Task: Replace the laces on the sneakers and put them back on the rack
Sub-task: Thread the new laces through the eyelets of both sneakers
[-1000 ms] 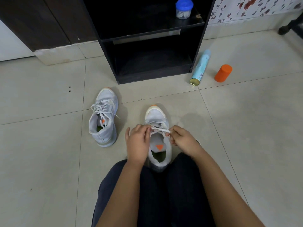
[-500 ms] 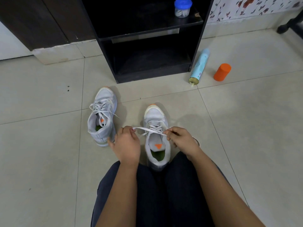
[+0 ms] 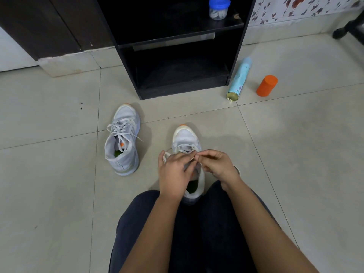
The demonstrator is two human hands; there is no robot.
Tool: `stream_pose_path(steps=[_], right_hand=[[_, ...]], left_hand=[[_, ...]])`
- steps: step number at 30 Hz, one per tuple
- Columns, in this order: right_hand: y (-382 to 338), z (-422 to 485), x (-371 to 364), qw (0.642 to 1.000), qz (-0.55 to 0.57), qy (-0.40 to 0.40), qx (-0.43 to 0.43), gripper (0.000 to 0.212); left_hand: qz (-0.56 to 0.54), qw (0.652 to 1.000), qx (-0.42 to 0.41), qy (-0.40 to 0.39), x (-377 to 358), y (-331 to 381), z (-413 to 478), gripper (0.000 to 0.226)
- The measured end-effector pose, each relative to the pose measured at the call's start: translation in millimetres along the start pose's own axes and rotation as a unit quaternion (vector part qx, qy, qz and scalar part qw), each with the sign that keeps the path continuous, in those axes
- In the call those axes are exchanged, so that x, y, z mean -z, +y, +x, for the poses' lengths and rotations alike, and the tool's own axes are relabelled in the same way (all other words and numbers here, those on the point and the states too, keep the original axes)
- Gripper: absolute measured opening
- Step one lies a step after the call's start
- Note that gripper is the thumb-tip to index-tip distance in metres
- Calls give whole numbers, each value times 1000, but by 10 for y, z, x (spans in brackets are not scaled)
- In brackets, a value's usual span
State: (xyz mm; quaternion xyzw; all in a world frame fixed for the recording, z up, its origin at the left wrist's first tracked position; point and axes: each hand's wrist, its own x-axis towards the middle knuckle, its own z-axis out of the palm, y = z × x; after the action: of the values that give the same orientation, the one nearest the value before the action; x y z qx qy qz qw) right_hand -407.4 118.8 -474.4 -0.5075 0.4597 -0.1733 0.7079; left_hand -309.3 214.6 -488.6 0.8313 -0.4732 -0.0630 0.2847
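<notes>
Two pale grey sneakers with orange toe tips stand on the tiled floor. The left sneaker (image 3: 124,140) is laced, its lace ends loose. The right sneaker (image 3: 185,140) sits between my knees, toe pointing away. My left hand (image 3: 175,172) and my right hand (image 3: 216,164) meet over its tongue, and both pinch the white lace (image 3: 167,154) at the top eyelets. A loop of lace shows by my left thumb. The hands hide most of the shoe's opening. The black rack (image 3: 177,56) stands ahead, its lower shelf bare.
A light blue spray can (image 3: 238,79) lies on the floor against the rack's right side. An orange cap-like cylinder (image 3: 266,85) stands to its right. A blue-lidded jar (image 3: 218,7) sits on the rack's upper shelf. A dark furniture leg (image 3: 348,28) is at far right.
My left hand, which had pulled the lace out to the left, has come back over the shoe's tongue. Both hands now meet there with the lace between them.
</notes>
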Motion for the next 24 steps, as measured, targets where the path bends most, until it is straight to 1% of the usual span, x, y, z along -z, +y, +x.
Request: stream_pose_path(steps=[1,3,5,7,8,12,15,17,18,21,24], right_hand=[[3,7,23,1000,5,-3,-20,12],[61,55,93,998,-42,28,-37,9],[149,113,159,985,-151,78,-21,11],[199,110,169,958,-277,77,-2,15],[206,95,147,947,-315,65,4,16],[212,96,53,938,-342,38,34,15],[219,101,19,919,-387,52,57,17],[239,113,24,919,-386,62,52,17],[240,120,29,926,-370,62,43,16],[279,163,83,962,-269,52,5,15],[278,147,106,977,-209,37,-6,19]], left_hand=[[-4,1000,3,12,-15,-21,6,36],[-18,999,26,29,-23,-65,17,25],[-4,998,52,42,-25,-94,17,13],[28,997,69,35,-32,-92,10,5],[46,996,71,26,-38,-84,14,3],[125,990,55,-23,-98,2,24,7],[166,984,51,-37,-130,66,32,12],[175,982,54,-44,-145,73,23,15],[175,982,55,-48,-147,69,19,16],[174,982,47,-50,-155,66,14,18],[185,981,32,-46,-186,77,17,17]])
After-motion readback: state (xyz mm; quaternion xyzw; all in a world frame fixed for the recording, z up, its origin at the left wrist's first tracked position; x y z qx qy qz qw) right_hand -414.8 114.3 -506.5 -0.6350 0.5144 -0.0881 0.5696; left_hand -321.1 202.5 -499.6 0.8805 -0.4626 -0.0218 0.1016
